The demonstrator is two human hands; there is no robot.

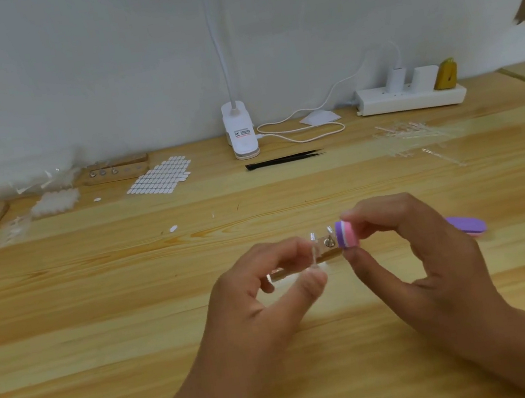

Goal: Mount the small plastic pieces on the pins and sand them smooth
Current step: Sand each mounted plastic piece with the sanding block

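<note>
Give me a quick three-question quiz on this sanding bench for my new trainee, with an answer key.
1. True or false: the right hand grips the purple and pink sanding stick.
2. What does the left hand pinch?
3. The black tweezers lie: A) in the left hand, B) flat on the table beyond both hands, C) across the sanding stick.
Key: 1 true; 2 the clear plastic piece; 3 B.
</note>
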